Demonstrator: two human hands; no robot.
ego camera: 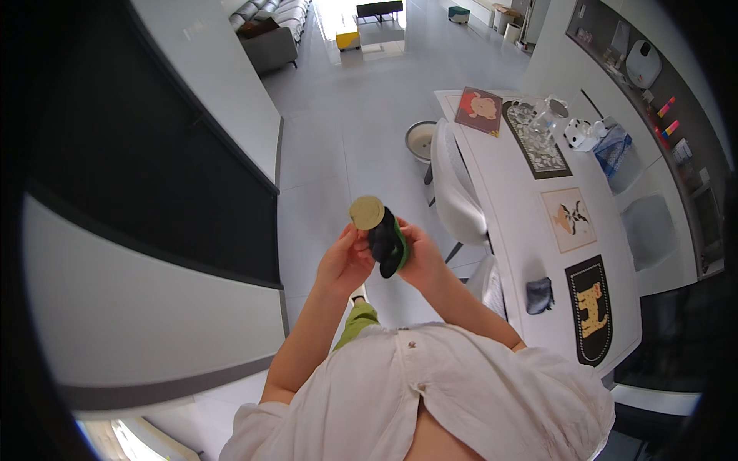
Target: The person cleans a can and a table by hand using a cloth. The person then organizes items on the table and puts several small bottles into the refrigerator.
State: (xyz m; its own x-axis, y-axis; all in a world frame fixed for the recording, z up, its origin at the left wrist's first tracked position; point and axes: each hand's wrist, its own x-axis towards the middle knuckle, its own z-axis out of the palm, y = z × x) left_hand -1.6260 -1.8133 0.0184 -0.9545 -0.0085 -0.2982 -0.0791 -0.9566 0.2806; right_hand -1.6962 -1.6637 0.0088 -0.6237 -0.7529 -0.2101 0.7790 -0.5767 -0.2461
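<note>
In front of my waist, both hands hold a black, soft-looking bundle [381, 245] with a green edge; its exact kind is hard to tell. A flat, round, yellowish disc [366, 212] sits at the bundle's upper left end, just above the fingertips of my left hand [345, 262]. Whether the disc is fixed to the bundle cannot be made out. From the other side, my right hand [422, 253] grips the green-edged face, its thumb and fingers partly hidden by the bundle.
To my right stands a white table [519, 230] with placemats, a glass jug [549, 115] and a small dark cloth item [539, 295]. White chairs [458, 190] line its near side, by a round bin [421, 140]. A dark door panel [173, 150] is on the left; a grey sofa [268, 49] stands ahead.
</note>
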